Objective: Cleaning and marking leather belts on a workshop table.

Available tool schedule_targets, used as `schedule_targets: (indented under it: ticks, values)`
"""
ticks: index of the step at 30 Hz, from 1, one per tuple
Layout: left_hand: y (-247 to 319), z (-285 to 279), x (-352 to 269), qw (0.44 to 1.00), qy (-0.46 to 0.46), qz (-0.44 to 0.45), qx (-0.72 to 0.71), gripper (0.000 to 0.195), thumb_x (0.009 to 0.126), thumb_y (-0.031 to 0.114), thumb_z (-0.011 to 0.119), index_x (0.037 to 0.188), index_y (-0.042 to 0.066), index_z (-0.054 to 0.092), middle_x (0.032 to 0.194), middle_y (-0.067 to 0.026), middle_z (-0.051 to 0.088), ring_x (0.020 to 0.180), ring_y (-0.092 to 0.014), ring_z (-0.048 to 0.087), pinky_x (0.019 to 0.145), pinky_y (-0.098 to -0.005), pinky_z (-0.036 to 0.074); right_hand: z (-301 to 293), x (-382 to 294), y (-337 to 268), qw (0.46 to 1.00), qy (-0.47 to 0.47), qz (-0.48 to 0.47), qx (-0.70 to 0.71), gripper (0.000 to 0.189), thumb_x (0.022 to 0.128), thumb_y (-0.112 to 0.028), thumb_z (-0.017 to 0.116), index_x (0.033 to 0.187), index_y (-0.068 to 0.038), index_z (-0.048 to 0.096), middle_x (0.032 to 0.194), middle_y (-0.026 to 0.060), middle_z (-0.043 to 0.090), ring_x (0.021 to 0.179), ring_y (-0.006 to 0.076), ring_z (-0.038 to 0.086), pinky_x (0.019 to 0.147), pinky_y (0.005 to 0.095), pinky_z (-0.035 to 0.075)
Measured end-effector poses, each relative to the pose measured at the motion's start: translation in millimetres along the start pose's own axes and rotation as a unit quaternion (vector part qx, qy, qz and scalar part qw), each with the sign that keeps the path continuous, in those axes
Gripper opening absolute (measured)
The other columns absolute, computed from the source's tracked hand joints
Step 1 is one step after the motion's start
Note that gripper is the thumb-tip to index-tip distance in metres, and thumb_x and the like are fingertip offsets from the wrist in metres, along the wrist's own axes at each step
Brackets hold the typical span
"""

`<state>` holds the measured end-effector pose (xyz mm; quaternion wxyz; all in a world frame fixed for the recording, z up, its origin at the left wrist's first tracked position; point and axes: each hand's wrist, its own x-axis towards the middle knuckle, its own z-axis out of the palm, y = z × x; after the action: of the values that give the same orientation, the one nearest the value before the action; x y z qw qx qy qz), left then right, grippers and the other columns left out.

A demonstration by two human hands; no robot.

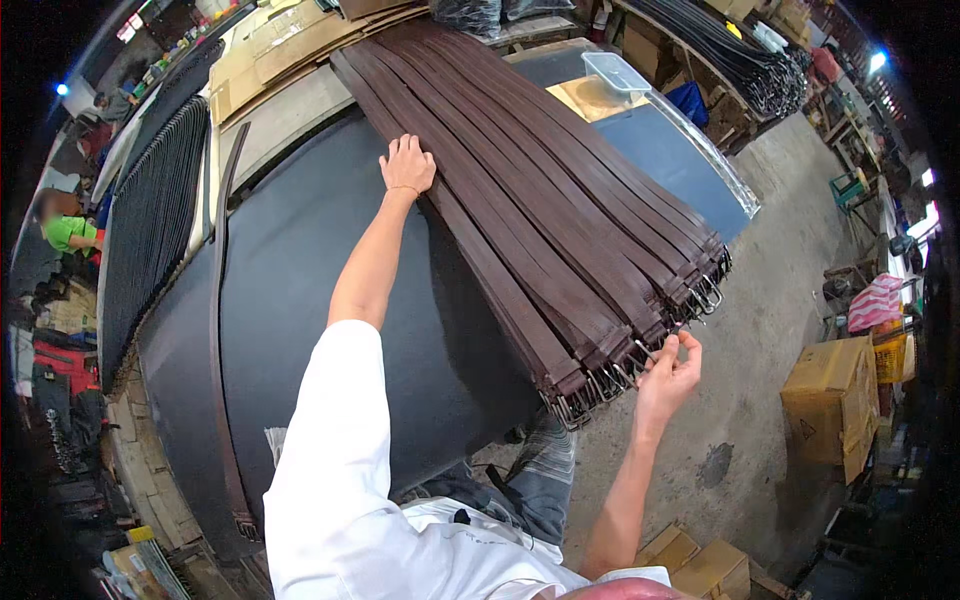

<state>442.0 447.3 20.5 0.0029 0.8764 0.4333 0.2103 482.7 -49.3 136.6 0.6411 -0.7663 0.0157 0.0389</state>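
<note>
Stacks of dark brown leather belts (517,187) lie side by side across a dark-topped table (322,247), their metal buckles (600,386) hanging over the near right edge. My left hand (407,163) rests with bent fingers against the outer left belt, partway along its length. At the buckle end, my right hand (671,367) has its thumb and fingers closed on a metal buckle. A single brown belt (217,315) lies apart on the left of the table, its buckle towards me.
Black belts in rows (161,202) lie at the left, near a person (71,232) in green. A clear plastic box (616,71) stands on the far right tabletop. More black belts (705,45) lie beyond. A cardboard box (829,401) is at the right.
</note>
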Motion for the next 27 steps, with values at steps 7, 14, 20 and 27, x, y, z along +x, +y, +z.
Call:
schedule_targets:
  ticks: [7, 14, 20, 27]
  values:
    - [-51.4, 6.0, 12.4, 0.984, 0.141, 0.06, -0.094, 0.047, 0.09, 0.027, 0.058, 0.131, 0.002, 0.052, 0.138, -0.0225, 0.05, 0.134, -0.039, 0.043, 0.105, -0.0519, 0.043, 10.6, -10.9, -8.4, 0.988, 0.004, -0.077, -0.132, 0.019, 0.1, -0.016, 0.058, 0.11, 0.0, 0.061, 0.063, 0.0074, 0.059, 0.054, 0.0158, 0.055, 0.051, 0.0357, 0.043]
    - [38.9, -15.4, -103.5, 0.954, 0.1, -0.035, -0.281, 0.057, 0.097, 0.033, 0.054, 0.143, 0.001, 0.043, 0.153, -0.0264, 0.033, 0.146, -0.042, 0.025, 0.117, -0.0552, 0.021, -0.7, -14.3, -20.7, 0.977, 0.003, -0.101, -0.186, 0.019, 0.099, -0.014, 0.056, 0.107, 0.003, 0.061, 0.067, 0.0162, 0.066, 0.06, 0.0273, 0.064, 0.059, 0.0408, 0.047]
    - [85.0, -20.8, -133.0, 0.876, 0.085, -0.171, -0.442, 0.056, 0.101, 0.029, 0.045, 0.145, -0.006, 0.037, 0.157, -0.0316, 0.022, 0.148, -0.043, 0.019, 0.121, -0.0452, 0.017, 4.5, -30.8, -29.2, 0.965, -0.015, -0.119, -0.235, 0.017, 0.099, -0.016, 0.054, 0.104, -0.001, 0.061, 0.07, 0.0215, 0.067, 0.068, 0.0394, 0.067, 0.067, 0.0478, 0.049]
    - [102.7, -43.0, -152.9, 0.827, 0.14, -0.185, -0.512, 0.051, 0.103, 0.031, 0.045, 0.138, -0.005, 0.048, 0.157, -0.0264, 0.027, 0.148, -0.038, 0.023, 0.12, -0.0428, 0.02, 4.0, -32.7, -19.7, 0.937, 0.009, -0.12, -0.327, 0.021, 0.099, -0.021, 0.054, 0.107, -0.004, 0.061, 0.085, 0.0246, 0.071, 0.085, 0.0451, 0.067, 0.077, 0.0535, 0.049]
